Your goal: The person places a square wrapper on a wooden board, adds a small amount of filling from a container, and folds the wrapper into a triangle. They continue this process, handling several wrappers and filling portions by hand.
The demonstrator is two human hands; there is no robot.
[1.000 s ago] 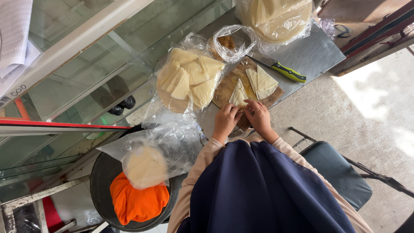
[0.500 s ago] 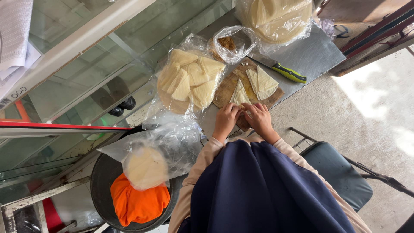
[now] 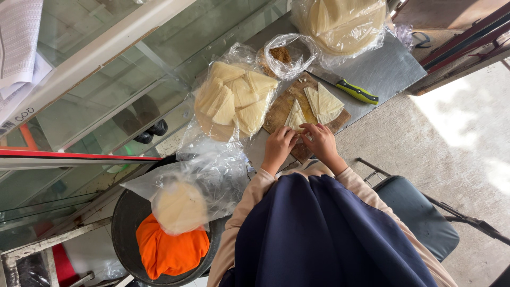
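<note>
On wooden board (image 3: 287, 109), both hands (image 3: 279, 144) fold triangular wrapper (image 3: 295, 118), tip away.

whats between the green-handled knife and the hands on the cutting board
In the head view, a small stack of cut triangular wrappers lies on the wooden board between them.

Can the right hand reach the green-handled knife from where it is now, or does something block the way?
Probably yes. The right hand rests on the wooden board, and the knife lies just beyond it on the metal sheet. Only the flat pastry triangles lie between.
</note>
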